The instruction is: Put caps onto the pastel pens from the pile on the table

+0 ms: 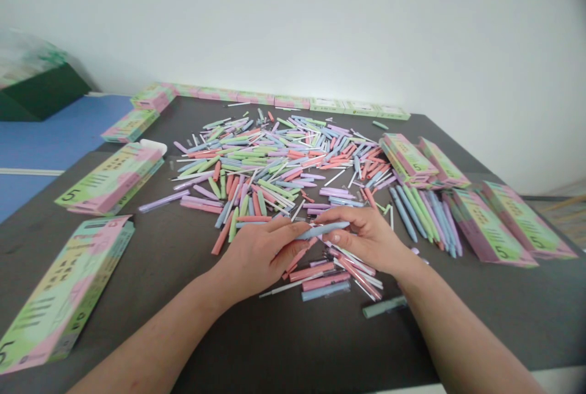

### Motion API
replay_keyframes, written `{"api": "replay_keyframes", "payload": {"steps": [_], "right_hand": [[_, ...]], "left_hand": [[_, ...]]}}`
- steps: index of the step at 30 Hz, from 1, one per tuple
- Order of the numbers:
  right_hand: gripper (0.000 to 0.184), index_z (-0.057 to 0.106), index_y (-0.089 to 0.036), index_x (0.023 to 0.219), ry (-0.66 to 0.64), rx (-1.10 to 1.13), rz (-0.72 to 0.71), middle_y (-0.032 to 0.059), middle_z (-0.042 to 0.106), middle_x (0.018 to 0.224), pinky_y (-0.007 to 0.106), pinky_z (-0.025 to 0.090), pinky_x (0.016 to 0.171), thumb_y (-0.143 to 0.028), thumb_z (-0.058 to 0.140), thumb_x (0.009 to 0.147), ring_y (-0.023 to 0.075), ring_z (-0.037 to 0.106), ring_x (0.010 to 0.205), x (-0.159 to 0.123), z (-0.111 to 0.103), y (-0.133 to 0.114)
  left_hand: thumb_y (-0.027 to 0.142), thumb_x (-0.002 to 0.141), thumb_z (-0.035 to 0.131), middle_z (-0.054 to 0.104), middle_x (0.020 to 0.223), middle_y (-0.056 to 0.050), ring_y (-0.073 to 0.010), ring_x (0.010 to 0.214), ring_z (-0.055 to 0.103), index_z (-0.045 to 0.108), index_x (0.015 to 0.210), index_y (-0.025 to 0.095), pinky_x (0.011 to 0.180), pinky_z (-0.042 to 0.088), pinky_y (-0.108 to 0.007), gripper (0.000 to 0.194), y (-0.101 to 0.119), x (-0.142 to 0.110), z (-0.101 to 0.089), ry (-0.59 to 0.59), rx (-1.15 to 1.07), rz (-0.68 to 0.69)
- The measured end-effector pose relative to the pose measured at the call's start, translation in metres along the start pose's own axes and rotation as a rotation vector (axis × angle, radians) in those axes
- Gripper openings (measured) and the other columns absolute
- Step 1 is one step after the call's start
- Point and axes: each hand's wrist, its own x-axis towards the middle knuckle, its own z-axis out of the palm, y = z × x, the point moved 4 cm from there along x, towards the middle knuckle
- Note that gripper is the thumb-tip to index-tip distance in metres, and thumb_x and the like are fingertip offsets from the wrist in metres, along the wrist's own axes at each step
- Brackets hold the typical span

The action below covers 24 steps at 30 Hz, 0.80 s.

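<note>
My left hand (256,252) and right hand (372,236) pinch a blue pen (323,230) above loose pen parts (324,283) on the counter (256,345); the step seems two-handed handling; the next move likely calls for steady alignment.

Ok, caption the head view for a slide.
Left hand and right hand hold a slim light-blue pen above pastel pen parts; pink-green cardboard boxes line the dark tabletop.

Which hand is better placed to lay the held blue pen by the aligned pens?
Probably the right hand: it is nearer the aligned pens, and its fingers are on the held blue pen.
</note>
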Motion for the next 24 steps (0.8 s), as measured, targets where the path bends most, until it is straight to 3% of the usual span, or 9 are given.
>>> {"api": "replay_keyframes", "payload": {"steps": [3,8,12,16,18,20,22,24], "right_hand": [[0.041,0.060,-0.019,0.113,0.021,0.052,-0.022,0.0051,0.069,0.097,0.025,0.051,0.068,-0.027,0.075,0.076,0.0155,0.064,0.079,-0.002,-0.006,-0.002],[0.011,0.069,-0.017,0.091,0.134,-0.107,-0.039,0.0029,0.070,0.081,0.022,0.046,0.060,-0.022,0.068,0.082,0.0123,0.060,0.067,-0.003,-0.014,-0.003],[0.017,0.070,-0.014,0.081,0.137,-0.128,-0.007,0.0028,0.068,0.071,0.021,0.042,0.055,-0.030,0.065,0.085,0.0116,0.058,0.062,-0.001,-0.011,-0.001],[0.039,0.064,-0.013,0.063,0.070,-0.168,-0.007,0.0010,0.060,0.057,0.021,0.037,0.051,-0.036,0.052,0.093,0.0092,0.052,0.053,0.001,-0.007,-0.001],[0.035,0.066,-0.014,0.070,0.038,-0.158,-0.014,0.0016,0.062,0.061,0.021,0.040,0.053,-0.036,0.052,0.093,0.0101,0.054,0.056,0.001,-0.006,-0.001],[0.022,0.069,-0.014,0.089,0.039,-0.118,-0.029,0.0042,0.068,0.078,0.022,0.045,0.059,-0.035,0.061,0.088,0.0125,0.060,0.065,0.000,-0.007,-0.001],[0.027,0.066,-0.016,0.104,0.080,-0.088,-0.052,0.0064,0.070,0.094,0.024,0.049,0.065,-0.030,0.069,0.081,0.0146,0.063,0.074,-0.001,-0.009,0.000],[0.023,0.067,-0.017,0.101,0.130,-0.099,-0.067,0.0062,0.070,0.093,0.025,0.050,0.065,-0.026,0.069,0.080,0.0149,0.063,0.074,-0.002,-0.010,0.001]], "left_hand": [[0.024,0.094,0.050,0.071,0.090,-0.005,-0.0181,0.076,0.068,0.063,0.114,0.017,0.065,0.050,-0.027,0.025,-0.002,0.001,-0.001,0.005,0.012,-0.012],[0.023,0.093,0.051,0.071,0.088,-0.005,-0.0182,0.074,0.068,0.064,0.113,0.017,0.066,0.050,-0.028,0.024,-0.003,0.000,0.000,0.007,0.025,-0.005],[0.025,0.094,0.050,0.072,0.093,-0.006,-0.0191,0.079,0.069,0.064,0.113,0.017,0.068,0.052,-0.028,0.025,-0.002,-0.001,0.001,0.022,0.049,0.001],[0.027,0.094,0.050,0.072,0.097,-0.006,-0.0188,0.079,0.069,0.063,0.115,0.019,0.068,0.052,-0.028,0.026,-0.003,-0.002,0.002,-0.002,0.070,-0.009],[0.026,0.094,0.050,0.072,0.096,-0.006,-0.0183,0.079,0.069,0.063,0.115,0.018,0.068,0.052,-0.028,0.025,-0.003,-0.002,0.001,0.011,0.064,-0.005],[0.025,0.094,0.050,0.072,0.091,-0.005,-0.0177,0.077,0.069,0.064,0.112,0.017,0.067,0.051,-0.027,0.024,-0.003,-0.001,0.001,0.022,0.055,0.000],[0.024,0.094,0.050,0.071,0.087,-0.005,-0.0168,0.075,0.068,0.065,0.111,0.017,0.064,0.050,-0.026,0.023,-0.003,0.000,0.000,0.024,0.050,0.005],[0.024,0.094,0.051,0.071,0.086,-0.005,-0.0164,0.074,0.068,0.065,0.110,0.017,0.064,0.050,-0.025,0.023,-0.004,0.001,0.000,0.027,0.056,0.007]]}}
